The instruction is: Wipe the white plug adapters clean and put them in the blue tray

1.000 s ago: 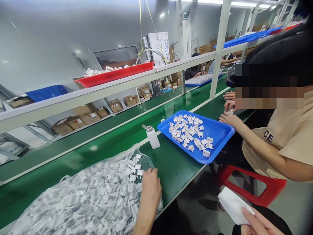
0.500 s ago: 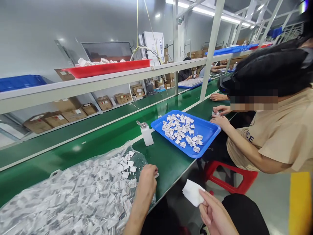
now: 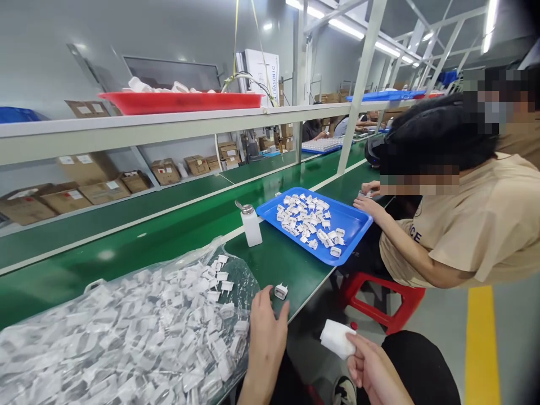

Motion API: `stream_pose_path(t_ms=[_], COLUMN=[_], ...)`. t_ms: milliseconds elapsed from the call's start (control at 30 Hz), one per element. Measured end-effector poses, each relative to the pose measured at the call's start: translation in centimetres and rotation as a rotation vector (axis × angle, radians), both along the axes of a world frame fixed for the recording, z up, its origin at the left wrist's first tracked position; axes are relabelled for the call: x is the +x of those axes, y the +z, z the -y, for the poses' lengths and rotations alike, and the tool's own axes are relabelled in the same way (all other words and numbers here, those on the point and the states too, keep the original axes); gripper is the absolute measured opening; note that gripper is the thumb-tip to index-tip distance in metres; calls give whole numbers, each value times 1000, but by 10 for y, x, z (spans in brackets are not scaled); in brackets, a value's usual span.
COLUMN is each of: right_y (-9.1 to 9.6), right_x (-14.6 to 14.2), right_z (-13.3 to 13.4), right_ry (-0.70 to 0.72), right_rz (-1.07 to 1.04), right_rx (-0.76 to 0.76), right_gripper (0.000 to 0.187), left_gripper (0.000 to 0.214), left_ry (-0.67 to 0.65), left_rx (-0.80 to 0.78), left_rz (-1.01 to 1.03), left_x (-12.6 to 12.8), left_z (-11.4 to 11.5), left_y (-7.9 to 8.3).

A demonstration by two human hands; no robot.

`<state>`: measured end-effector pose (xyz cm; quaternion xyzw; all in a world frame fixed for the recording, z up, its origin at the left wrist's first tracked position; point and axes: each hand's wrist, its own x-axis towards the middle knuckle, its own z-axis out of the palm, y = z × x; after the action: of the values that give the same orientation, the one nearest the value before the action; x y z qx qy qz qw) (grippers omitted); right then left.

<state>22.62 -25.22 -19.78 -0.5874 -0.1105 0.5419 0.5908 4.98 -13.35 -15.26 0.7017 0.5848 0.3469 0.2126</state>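
Observation:
My left hand [image 3: 268,326] is open over the green bench edge, thumb and fingers apart. Just beyond its fingertips a white plug adapter [image 3: 280,291] rests on the bench with its pins pointing up and away. In my right hand [image 3: 373,360], low over the floor by my knee, a folded white wipe [image 3: 337,338] is pinched between thumb and fingers. Left of my left hand spreads a large clear plastic bag [image 3: 238,264] full of similar white adapters [image 3: 169,332].
A blue tray [image 3: 354,222] of adapters and a white pump bottle [image 3: 252,226] stand on the green bench [image 3: 236,256]. A co-worker [image 3: 459,225] sits at right on a red stool [image 3: 379,304]. Overhead runs a shelf [image 3: 177,121] with a red tray [image 3: 181,103].
The fingers of my left hand have opened, and the adapter near them now stands on the bench in full view. My right hand keeps the wipe. The view has shifted slightly.

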Motion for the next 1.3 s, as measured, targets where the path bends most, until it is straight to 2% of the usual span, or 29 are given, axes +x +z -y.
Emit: stream_pose_path(t_ms=[100,267,433,467,533,600,667,733,867,1000,1167,1300], right_y=[-5,-3,-8,-10,-14,-17,-21,-24,-25,-17,1,17], right_x=[-8,-17,-11,-13,-20,-31,-42,-48,-49,-51,-56,-52], right_z=[-6,-26,-56,-62,-71,-77,-78,-76,-66,-63,-78,-95], right_ry=[57,111,-105,-111,-21,140,265,332,408,454,510,526], right_rz=[108,324,652,723,848,948,1025,1086,1158,1207,1345,1339], right_rx=[26,218,364,390,480,602,700,747,732,631,443,407], right_gripper=[44,48,53,52,46,42,43,47,50,51,53,48], left_gripper=[38,23,30,32,34,35,35,36,43,38,37,40], left_ry=[25,-25,-102,-118,-142,-157,-157,-154,-194,-263,-269,-239], left_rx=[27,48,28,26,21,12,3,-5,-23,-43,-34,-4], left_rz=[-48,-25,13,17,27,40,54,69,105,96,71,122], left_x=[16,22,9,7,2,-1,-3,-5,-8,-9,-9,-7], left_z=[4,-4,-8,-8,-9,-9,-10,-10,-13,-17,-17,-15], left_y=[-3,-8,-15,-16,-17,-17,-18,-20,-20,-13,-13,-21])
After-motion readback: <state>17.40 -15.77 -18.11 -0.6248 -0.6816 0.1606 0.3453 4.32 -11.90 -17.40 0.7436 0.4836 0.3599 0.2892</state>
